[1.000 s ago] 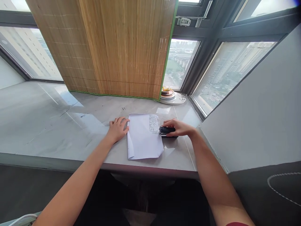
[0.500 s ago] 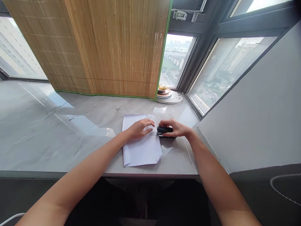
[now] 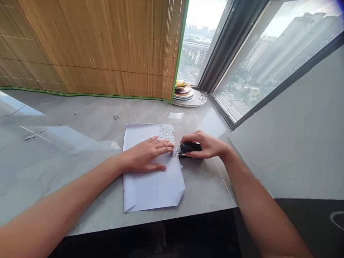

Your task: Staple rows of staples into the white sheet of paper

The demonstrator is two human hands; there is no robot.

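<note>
A white sheet of paper (image 3: pixel 150 182) lies on the grey stone sill (image 3: pixel 80 150), with its lower corners folded. Many rows of metal staples (image 3: pixel 166 134) cover its upper right part. My left hand (image 3: pixel 146 156) lies flat on the paper, fingers stretched toward the staples. My right hand (image 3: pixel 205 145) is closed round a black stapler (image 3: pixel 189 148) at the paper's right edge, its mouth over the edge of the sheet.
A bamboo blind (image 3: pixel 102 46) with green trim hangs at the back. A stack of plates (image 3: pixel 185 95) stands in the window corner. Loose staples (image 3: pixel 29 137) lie at the far left. A grey wall (image 3: pixel 295 143) rises at the right.
My left hand moved from the sill left of the paper onto the sheet, beside the staples. The view has come closer and lower. My right hand stays on the stapler.
</note>
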